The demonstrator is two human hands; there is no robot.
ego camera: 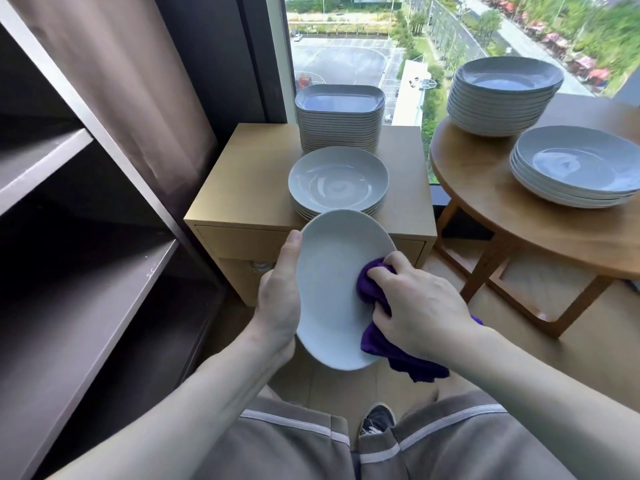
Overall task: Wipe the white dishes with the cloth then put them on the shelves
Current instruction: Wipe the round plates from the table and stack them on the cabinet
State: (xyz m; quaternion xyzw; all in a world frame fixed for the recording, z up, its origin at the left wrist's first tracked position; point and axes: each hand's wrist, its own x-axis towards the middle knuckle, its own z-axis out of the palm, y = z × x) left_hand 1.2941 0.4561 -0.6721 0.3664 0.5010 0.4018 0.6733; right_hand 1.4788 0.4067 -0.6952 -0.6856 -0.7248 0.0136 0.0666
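Holds a white oval ceramic dish [329, 299] up in mid-air with the left hand [280, 292], thumb laid along the rim near its far end, palm and curled fingers wrapped behind the left edge. Tilts the dish so that its hollow face turns toward the right hand [422, 306]. Clutches a bunched purple terry cloth [375, 336] in that right hand, fingers curled over the wad, and presses it onto the right side of the dish's face. Leaves a loose tail of cloth hanging below the wrist.

Just beyond the left thumb, on a pale wooden cabinet [242, 174]: a low stack of round white plates [337, 183]. Behind that, farther from both hands, a tall stack of white rectangular dishes [339, 123] with rounded corners.

Beyond and to the outside of the right hand, on a round wooden table [485, 188]: a short stack of wide white plates [578, 171] and, farther off, a tall stack of white bowls [502, 95].

Well out past the left hand, dark brown shelves [86, 306] in open tiers. Behind the cabinet, a brown curtain [138, 81] and a window pane [346, 46]. Below both forearms, tan shorts with pale stripes [294, 445] and one dark shoe [377, 419] on the floor.
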